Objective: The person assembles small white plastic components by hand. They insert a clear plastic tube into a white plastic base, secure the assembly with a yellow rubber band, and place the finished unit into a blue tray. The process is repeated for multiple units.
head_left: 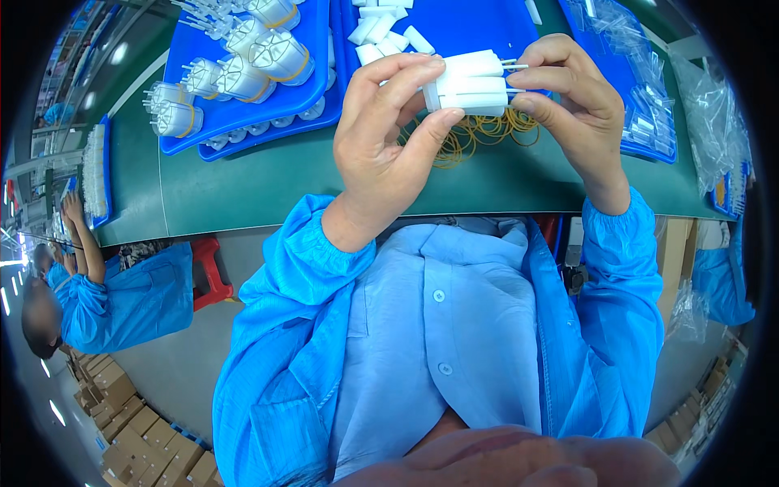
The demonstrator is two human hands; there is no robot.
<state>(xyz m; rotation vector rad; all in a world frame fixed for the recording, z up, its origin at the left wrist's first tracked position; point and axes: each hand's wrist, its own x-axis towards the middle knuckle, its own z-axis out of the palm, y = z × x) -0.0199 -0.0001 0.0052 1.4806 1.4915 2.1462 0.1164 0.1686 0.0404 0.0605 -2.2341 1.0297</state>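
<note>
Between my two hands, above the green table, a bundle of white block-like pieces (471, 84) lies sideways. My left hand (377, 142) is closed around its left end, thumb below and fingers on top, where a clear rim shows. From the right end stick out thin rods (513, 67). The fingertips of my right hand (572, 101) pinch at these rods; their exact contact is partly hidden by the fingers. Just below the bundle, a heap of yellow rubber bands (458, 142) rests at the tray's near edge.
Loose white blocks (380, 28) lie in a blue tray (479, 24). A stacked blue tray (182, 142) at left carries several rubber-banded bundles (280, 57). Clear plastic parts (641, 122) fill a right tray, beside plastic bags (706, 105). A co-worker (122, 300) sits at far left near a red stool (213, 276).
</note>
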